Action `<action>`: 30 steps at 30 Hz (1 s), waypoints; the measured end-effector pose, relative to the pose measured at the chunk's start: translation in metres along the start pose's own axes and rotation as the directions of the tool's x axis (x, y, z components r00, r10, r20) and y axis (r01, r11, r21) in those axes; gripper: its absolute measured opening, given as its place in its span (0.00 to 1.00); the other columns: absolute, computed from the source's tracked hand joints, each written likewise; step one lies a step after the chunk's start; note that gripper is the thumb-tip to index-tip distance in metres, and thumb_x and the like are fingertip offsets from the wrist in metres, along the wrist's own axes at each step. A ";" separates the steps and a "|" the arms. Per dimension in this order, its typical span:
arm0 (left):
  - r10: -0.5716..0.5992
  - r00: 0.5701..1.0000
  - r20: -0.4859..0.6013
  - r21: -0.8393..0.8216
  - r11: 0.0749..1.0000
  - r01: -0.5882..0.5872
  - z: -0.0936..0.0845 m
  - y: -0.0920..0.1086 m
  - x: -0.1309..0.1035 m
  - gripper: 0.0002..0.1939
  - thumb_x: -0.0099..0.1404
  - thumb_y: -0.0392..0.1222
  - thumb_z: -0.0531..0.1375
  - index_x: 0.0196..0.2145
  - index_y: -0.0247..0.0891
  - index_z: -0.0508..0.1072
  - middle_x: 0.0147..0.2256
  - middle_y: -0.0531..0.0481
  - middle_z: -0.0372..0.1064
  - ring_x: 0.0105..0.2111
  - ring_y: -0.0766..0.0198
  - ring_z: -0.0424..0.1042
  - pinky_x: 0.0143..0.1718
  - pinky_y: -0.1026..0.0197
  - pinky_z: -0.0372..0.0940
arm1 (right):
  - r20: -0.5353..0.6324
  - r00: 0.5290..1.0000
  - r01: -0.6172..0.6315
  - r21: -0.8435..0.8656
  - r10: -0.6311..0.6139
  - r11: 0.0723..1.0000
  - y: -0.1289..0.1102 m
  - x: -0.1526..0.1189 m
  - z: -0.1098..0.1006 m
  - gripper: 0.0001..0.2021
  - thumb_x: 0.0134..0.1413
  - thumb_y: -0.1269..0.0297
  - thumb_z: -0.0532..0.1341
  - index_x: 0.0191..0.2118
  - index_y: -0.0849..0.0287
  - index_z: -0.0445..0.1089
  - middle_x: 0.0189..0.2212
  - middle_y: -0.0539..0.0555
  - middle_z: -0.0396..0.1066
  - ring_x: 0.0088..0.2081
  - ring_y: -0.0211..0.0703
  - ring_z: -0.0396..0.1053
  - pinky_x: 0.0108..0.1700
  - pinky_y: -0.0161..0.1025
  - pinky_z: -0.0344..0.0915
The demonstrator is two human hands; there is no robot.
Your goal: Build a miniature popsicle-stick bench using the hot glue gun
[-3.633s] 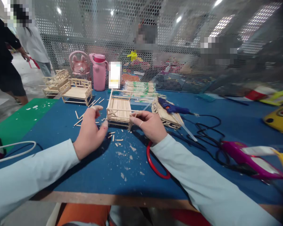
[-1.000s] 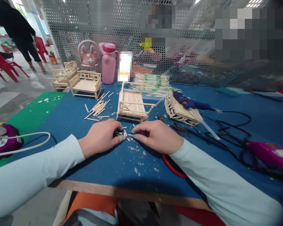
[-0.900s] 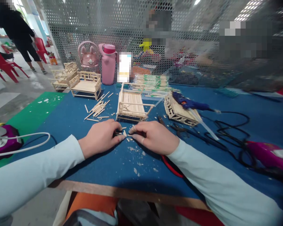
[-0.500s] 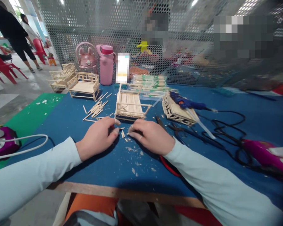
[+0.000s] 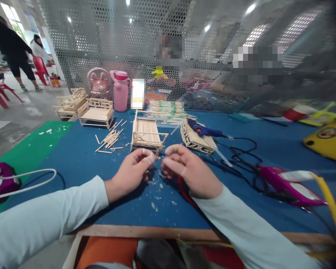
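My left hand (image 5: 133,170) is raised a little over the blue table, thumb and forefinger pinched together. Something tiny may be at their tips, too small to make out. Facing it, my right hand (image 5: 197,172) has curled fingers, smeared by motion, so its grip is unclear. Just beyond both hands stands a miniature bench (image 5: 147,130) made of thin wooden sticks, with a slatted seat and rails. Cut stick pieces (image 5: 111,138) lie in a loose pile to its left. The red handle of a tool (image 5: 184,192) shows partly beneath my right hand.
A blue glue gun (image 5: 205,130) rests on another stick piece (image 5: 194,138) at right, its black cord trailing. Finished miniature benches (image 5: 96,112), a pink bottle (image 5: 121,91) and bundled sticks (image 5: 166,108) stand behind. Purple power strips (image 5: 289,185) sit at both sides. A mesh screen (image 5: 100,45) closes the back.
Both hands have lifted from the tabletop, where they were by small stick offcuts. The right hand has turned and blurred. The camera view has shifted up and to the right.
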State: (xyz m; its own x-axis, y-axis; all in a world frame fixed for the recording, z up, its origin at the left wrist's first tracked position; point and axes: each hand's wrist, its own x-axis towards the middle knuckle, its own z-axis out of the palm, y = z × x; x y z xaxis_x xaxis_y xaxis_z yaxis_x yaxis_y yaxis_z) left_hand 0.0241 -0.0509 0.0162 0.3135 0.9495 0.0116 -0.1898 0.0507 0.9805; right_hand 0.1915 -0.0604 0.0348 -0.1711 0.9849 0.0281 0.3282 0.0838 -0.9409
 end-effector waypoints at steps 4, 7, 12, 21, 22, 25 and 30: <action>-0.088 0.995 0.042 -0.082 0.992 0.091 -0.005 -0.004 -0.001 0.09 0.58 0.40 0.61 0.29 0.35 0.64 0.26 0.53 0.68 0.21 0.73 0.64 0.16 0.72 0.58 | -0.205 0.974 -0.088 -0.731 -0.095 0.677 0.014 -0.026 -0.031 0.11 0.48 0.58 0.60 0.37 0.57 0.65 0.22 0.50 0.68 0.24 0.42 0.67 0.28 0.38 0.60; -0.124 0.992 0.030 -0.144 0.981 0.127 -0.008 -0.005 0.000 0.08 0.57 0.34 0.63 0.31 0.34 0.65 0.24 0.55 0.68 0.21 0.74 0.66 0.19 0.73 0.60 | -0.102 0.994 -0.071 -0.838 -0.026 0.541 0.027 -0.032 -0.045 0.16 0.49 0.58 0.59 0.44 0.58 0.67 0.23 0.52 0.70 0.23 0.43 0.68 0.26 0.37 0.60; -0.242 0.970 0.037 -0.295 0.924 0.242 -0.008 -0.003 0.002 0.11 0.58 0.27 0.62 0.39 0.31 0.68 0.24 0.53 0.72 0.23 0.75 0.71 0.26 0.72 0.65 | -0.239 0.971 -0.175 -0.682 0.010 0.710 0.033 -0.032 -0.050 0.25 0.44 0.59 0.60 0.51 0.60 0.62 0.21 0.48 0.66 0.21 0.42 0.66 0.24 0.38 0.63; -0.220 0.964 0.151 -0.229 0.941 0.250 -0.009 -0.006 0.000 0.14 0.54 0.44 0.68 0.28 0.30 0.70 0.22 0.54 0.70 0.19 0.75 0.68 0.23 0.71 0.63 | -0.217 0.969 0.003 -0.472 -0.119 0.882 0.019 -0.063 -0.041 0.20 0.46 0.57 0.62 0.47 0.55 0.64 0.26 0.50 0.70 0.23 0.42 0.69 0.26 0.38 0.69; -0.199 0.965 0.171 -0.207 0.950 0.233 -0.009 -0.007 -0.001 0.17 0.52 0.48 0.68 0.26 0.30 0.70 0.22 0.54 0.70 0.20 0.75 0.68 0.23 0.71 0.63 | -0.159 0.976 0.050 -0.500 -0.149 0.865 0.016 -0.063 -0.036 0.20 0.47 0.58 0.61 0.47 0.56 0.64 0.28 0.52 0.72 0.26 0.43 0.71 0.30 0.39 0.70; -0.142 0.967 0.209 -0.155 0.972 0.176 -0.009 -0.008 -0.002 0.24 0.48 0.57 0.67 0.25 0.31 0.69 0.22 0.53 0.69 0.20 0.74 0.68 0.23 0.70 0.63 | -0.033 0.989 0.099 -0.565 -0.143 0.819 0.006 -0.056 -0.018 0.18 0.48 0.58 0.60 0.45 0.57 0.65 0.31 0.53 0.73 0.31 0.43 0.71 0.36 0.39 0.69; -0.079 0.977 0.199 -0.127 0.986 0.106 -0.010 -0.008 -0.006 0.27 0.46 0.61 0.66 0.26 0.32 0.68 0.23 0.54 0.69 0.21 0.73 0.67 0.25 0.68 0.64 | 0.046 0.996 0.086 -0.571 -0.072 0.816 -0.008 -0.046 0.000 0.13 0.48 0.57 0.59 0.40 0.56 0.65 0.28 0.50 0.71 0.28 0.40 0.66 0.33 0.37 0.67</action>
State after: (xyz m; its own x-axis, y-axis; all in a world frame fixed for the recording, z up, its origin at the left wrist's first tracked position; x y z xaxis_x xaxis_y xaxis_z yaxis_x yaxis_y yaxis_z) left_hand 0.0147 -0.0537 0.0065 0.5067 0.8617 -0.0270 -0.2720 0.1895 0.9435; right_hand 0.1967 -0.1063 0.0411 -0.2372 0.9681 0.0802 0.7838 0.2395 -0.5730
